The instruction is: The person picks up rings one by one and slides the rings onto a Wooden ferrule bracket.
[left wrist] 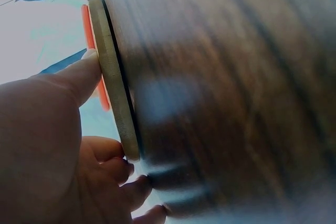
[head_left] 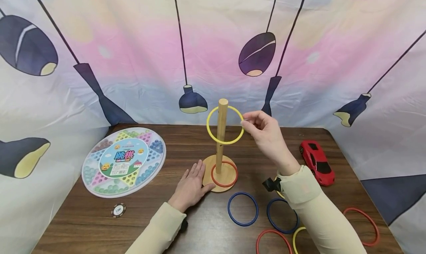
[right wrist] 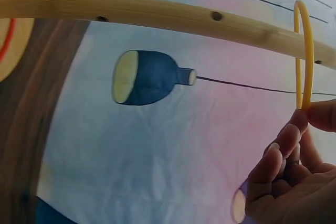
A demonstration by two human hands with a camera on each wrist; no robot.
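My right hand [head_left: 264, 134] pinches a yellow ring [head_left: 209, 130] between thumb and fingertips at its right side. That ring encircles the upper part of an upright wooden post [head_left: 220, 150]; in the right wrist view the post [right wrist: 157, 17] runs through it. At the foot of the post, a red ring [head_left: 236, 176] lies round it on the round wooden base [head_left: 208, 169]. My left hand [head_left: 191, 187] rests against the base's left edge, fingers extended and thumb touching the base rim [left wrist: 116, 93].
Blue rings [head_left: 243, 224] and a red ring [head_left: 273, 231] lie in front of the base, with yellow rings partly under my right arm. Another red ring [head_left: 376, 228] lies far right, near a red toy car [head_left: 316, 163]. A round game board [head_left: 156, 135] and a chip [head_left: 118, 210] are left.
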